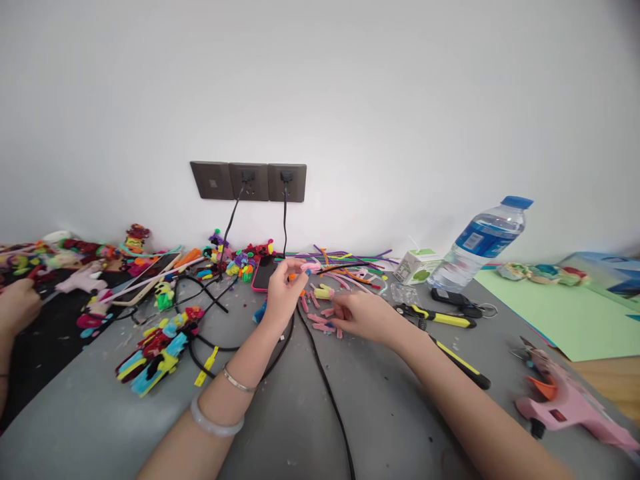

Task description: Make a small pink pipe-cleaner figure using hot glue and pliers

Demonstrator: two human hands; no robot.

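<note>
My left hand is closed on a small pink pipe-cleaner piece, pinched between thumb and fingers just above the table. My right hand reaches down with bent fingers at several short pink pipe-cleaner pieces on the grey table; whether its fingertips grip one is hidden. Between the hands lies a small yellow and pink pipe-cleaner piece. Behind them is a bundle of long coloured pipe cleaners along the wall. A phone with a pink edge lies beside my left hand.
Black cables run from the wall sockets across the table. Right stand a water bottle, drink carton, yellow-black pliers and pink glue gun. Left lie pipe-cleaner figures and another person's hand.
</note>
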